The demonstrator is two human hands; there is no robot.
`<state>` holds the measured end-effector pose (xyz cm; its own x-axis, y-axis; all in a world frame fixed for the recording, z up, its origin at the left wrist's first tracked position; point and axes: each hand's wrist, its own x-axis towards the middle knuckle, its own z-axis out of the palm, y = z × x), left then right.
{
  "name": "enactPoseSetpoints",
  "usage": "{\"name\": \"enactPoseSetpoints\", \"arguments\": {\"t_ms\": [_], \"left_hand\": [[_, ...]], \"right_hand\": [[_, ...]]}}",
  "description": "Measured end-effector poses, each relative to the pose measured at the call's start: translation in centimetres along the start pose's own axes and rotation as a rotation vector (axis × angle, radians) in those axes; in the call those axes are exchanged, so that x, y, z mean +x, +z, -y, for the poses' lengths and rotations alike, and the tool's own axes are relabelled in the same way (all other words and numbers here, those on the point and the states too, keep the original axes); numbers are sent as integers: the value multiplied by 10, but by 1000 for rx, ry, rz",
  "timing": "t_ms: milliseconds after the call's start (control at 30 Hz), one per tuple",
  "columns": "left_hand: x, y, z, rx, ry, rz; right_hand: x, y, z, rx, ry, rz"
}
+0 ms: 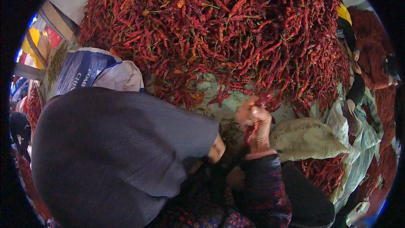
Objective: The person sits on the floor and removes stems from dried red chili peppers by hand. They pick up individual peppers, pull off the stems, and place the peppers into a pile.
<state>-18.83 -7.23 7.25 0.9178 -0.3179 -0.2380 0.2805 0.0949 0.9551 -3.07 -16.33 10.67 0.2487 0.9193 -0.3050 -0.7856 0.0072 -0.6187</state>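
My right hand (262,127), in a dark sleeve with red flowers, is closed around dried red chili peppers (252,131). One pepper hangs down below its fingers, and more (266,99) stick out above. Right beside it are blurred fingers that seem to be my left hand (245,113); motion smears them, so their grip does not show. Both are at the near edge of a big heap of dried red chili peppers (219,29), many with pale stems. Stems and bits (230,128) lie on the floor below the fingers.
A large grey cloth-covered shape (114,152) fills the lower left. Behind it stands a blue and white sack (84,69). To the right, a pale woven sack (310,137) lies by more chili peppers (322,173). A person's arm in a dark sleeve (346,33) shows at the far right.
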Motion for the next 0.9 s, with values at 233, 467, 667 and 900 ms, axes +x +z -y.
{"name": "enactPoseSetpoints", "arguments": {"t_ms": [233, 467, 667, 900], "left_hand": [[26, 28, 10, 219, 18, 177], [42, 38, 45, 404, 362, -97], [43, 37, 51, 36, 128, -237], [44, 38, 51, 26, 66, -260]], "right_hand": [[2, -46, 42, 248, -181, -64], [-7, -92, 41, -352, -197, -534], [-5, -140, -12, -1159, -131, -808], [7, -138, -25, -1475, -157, -822]]}}
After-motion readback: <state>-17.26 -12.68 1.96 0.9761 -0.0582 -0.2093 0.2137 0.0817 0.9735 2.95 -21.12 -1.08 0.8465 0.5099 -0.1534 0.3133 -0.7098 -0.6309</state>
